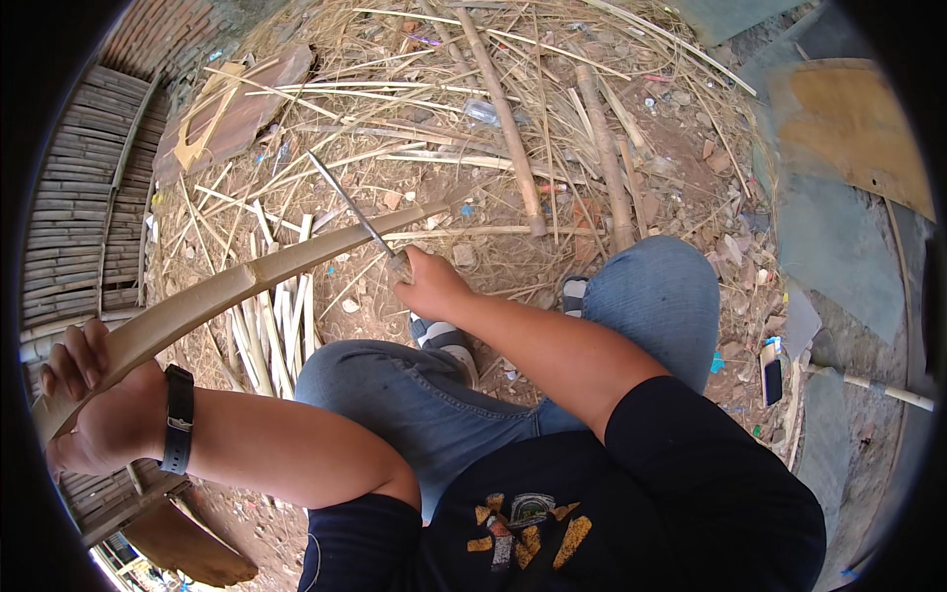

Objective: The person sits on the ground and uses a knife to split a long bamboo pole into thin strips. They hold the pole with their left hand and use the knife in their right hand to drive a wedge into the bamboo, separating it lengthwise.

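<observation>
Head view: gripping bamboo length (212, 296) in left hand (113, 414), knife (348, 201) in right hand (434, 286); apparently unfinished, with split strips (269, 340) already nearby.

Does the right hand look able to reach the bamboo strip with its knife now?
Probably yes: the right hand holds the knife across the bamboo strip, and nothing visible blocks it.

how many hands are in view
2: the left hand, at the lower left, grips a split bamboo piece; the right hand, near the centre, holds a long-bladed tool.
</observation>
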